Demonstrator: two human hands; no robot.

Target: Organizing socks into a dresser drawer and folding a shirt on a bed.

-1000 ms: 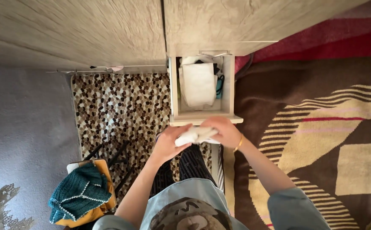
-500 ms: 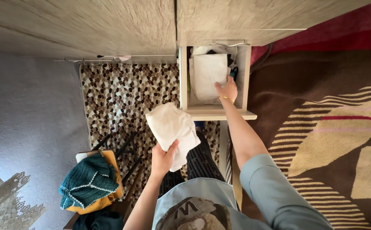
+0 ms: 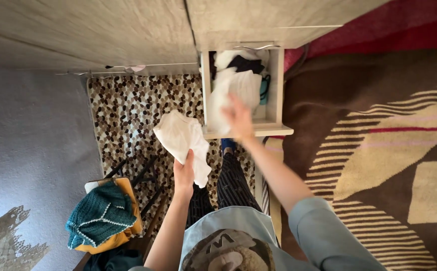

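Just in front of the open drawer (image 3: 275, 85), your left hand (image 3: 184, 174) grips a white cloth (image 3: 182, 139). Your right hand (image 3: 238, 119), blurred, lies on the folded white cloth (image 3: 238, 90) inside the drawer; its grip cannot be told.

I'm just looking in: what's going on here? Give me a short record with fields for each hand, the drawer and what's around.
Left hand: left hand grips a white cloth held up over the pebble-pattern rug.
Right hand: right hand, blurred, over the front of the open drawer, at a white garment; grip cannot be told.
Drawer contents: white and dark clothes, something teal at the right side.
Left of the person: teal knitted piece on a yellow item.
Right: brown patterned carpet.
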